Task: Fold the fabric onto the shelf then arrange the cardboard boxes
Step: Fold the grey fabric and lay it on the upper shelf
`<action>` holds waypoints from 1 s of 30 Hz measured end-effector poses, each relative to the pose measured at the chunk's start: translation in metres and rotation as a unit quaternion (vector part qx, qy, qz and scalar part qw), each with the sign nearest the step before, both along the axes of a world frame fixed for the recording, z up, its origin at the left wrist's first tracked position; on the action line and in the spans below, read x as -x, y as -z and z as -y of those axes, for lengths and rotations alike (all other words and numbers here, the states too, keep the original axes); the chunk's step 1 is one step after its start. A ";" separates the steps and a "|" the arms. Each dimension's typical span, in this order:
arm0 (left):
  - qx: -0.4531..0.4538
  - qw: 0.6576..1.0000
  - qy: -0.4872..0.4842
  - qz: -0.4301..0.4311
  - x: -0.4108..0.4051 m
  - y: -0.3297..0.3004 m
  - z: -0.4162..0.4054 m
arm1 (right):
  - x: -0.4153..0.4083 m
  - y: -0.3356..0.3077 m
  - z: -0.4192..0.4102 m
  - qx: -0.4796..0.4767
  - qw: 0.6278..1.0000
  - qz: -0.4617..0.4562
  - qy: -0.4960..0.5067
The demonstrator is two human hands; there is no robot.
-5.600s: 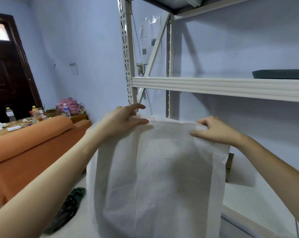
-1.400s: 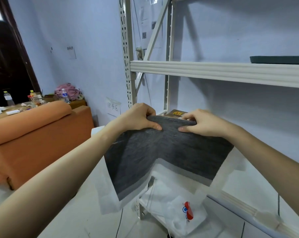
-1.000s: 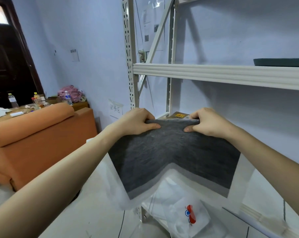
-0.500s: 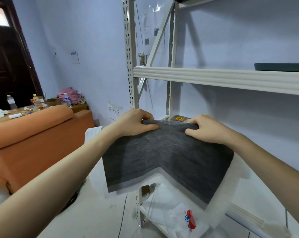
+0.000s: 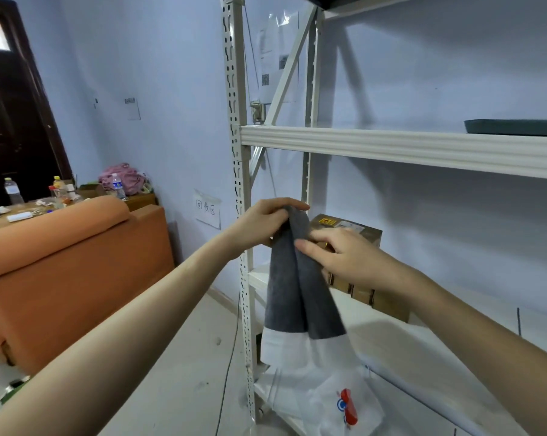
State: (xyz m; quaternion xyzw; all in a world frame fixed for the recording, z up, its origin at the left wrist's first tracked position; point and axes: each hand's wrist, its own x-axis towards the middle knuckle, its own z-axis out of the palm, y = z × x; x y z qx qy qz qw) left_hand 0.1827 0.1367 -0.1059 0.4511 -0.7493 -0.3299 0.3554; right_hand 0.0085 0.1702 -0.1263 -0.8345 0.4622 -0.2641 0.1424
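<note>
An orange sofa sits left of the white shelf. The left hand pinches the fabric top; the right hand lies loose against it, before the cardboard boxes. Earlier the fabric was spread wide; now it hangs narrow.

Soft, even indoor light; faint shadows of the shelf frame fall on the wall. Wide-angle bending curves the edges.
</note>
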 end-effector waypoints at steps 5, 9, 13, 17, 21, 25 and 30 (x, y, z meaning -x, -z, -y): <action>0.004 1.000 -0.004 -0.025 -0.004 -0.006 0.003 | 0.006 0.003 0.003 -0.061 0.997 0.028 -0.024; 0.145 0.985 0.067 0.071 -0.001 -0.008 0.007 | 0.014 -0.002 -0.002 -0.013 0.999 -0.021 -0.023; 0.118 0.985 0.123 0.017 -0.005 -0.022 0.000 | 0.036 -0.019 -0.003 0.079 0.992 0.014 0.095; 0.119 0.980 0.160 -0.001 -0.005 -0.033 -0.004 | 0.070 -0.037 -0.004 0.021 0.990 -0.045 0.132; 0.135 0.976 0.166 -0.034 0.010 -0.048 -0.001 | 0.098 -0.051 -0.016 -0.075 0.995 0.013 0.061; 0.179 0.970 0.162 -0.013 0.033 -0.074 0.003 | 0.123 -0.071 -0.031 -0.040 0.996 -0.004 0.078; 0.269 0.916 0.123 0.270 0.077 -0.117 -0.001 | 0.162 -0.110 -0.042 0.043 0.992 -0.001 0.117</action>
